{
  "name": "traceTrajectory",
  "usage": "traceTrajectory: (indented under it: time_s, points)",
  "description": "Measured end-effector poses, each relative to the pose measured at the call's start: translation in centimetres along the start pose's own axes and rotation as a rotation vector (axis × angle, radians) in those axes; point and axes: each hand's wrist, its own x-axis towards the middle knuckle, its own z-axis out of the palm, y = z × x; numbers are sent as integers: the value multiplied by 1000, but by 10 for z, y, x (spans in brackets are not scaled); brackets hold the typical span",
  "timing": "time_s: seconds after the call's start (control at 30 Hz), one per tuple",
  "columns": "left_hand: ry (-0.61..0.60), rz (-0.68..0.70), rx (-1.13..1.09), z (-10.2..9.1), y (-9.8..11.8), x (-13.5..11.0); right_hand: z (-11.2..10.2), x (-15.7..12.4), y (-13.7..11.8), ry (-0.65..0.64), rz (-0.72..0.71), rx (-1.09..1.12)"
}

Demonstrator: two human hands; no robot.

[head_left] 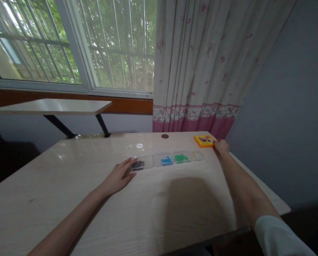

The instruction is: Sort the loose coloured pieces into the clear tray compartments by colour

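My left hand [123,174] rests at the left end of a row of clear plastic boxes, its fingers apart and touching the box of dark pieces [139,164]. Beside that, to the right, are a box with blue pieces [166,160], one with green pieces [181,157] and a smaller clear box [197,155] with pale contents. At the far right of the table, my right hand [222,146] grips the near right corner of a flat yellow-orange box [204,140] with a printed top. The fingers beneath that box are partly hidden.
The boxes stand on a pale wooden table [108,220]. A raised shelf [52,106] on black legs is at the back left. A round dark cable hole [165,136] sits near the back edge. Beyond are a floral curtain [198,64] and a barred window [116,46].
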Motion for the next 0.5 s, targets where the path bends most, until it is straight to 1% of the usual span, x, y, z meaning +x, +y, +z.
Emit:
traceTrajectory:
  time_s: [0.07, 0.13, 0.17, 0.23, 0.3, 0.4, 0.5]
  points:
    - [14, 4, -3, 0, 0, 0, 8, -12, 0, 16, -93, -32]
    - [29, 9, -3, 1, 0, 0, 19, -25, 0, -5, -211, -108]
    - [34, 10, -3, 1, 0, 0, 24, -32, 0, -27, -284, -188]
    - [35, 7, -5, 1, 1, 0, 33, -40, 0, -64, -359, -330]
    - [27, -3, -12, 1, 1, 0, 37, -41, -1, -97, -362, -409]
    - [18, -2, -43, -1, 1, 2, 37, -35, -3, -154, -326, -446]
    - [29, 25, -121, -4, -2, 7, 36, -33, -5, -204, -278, -469]
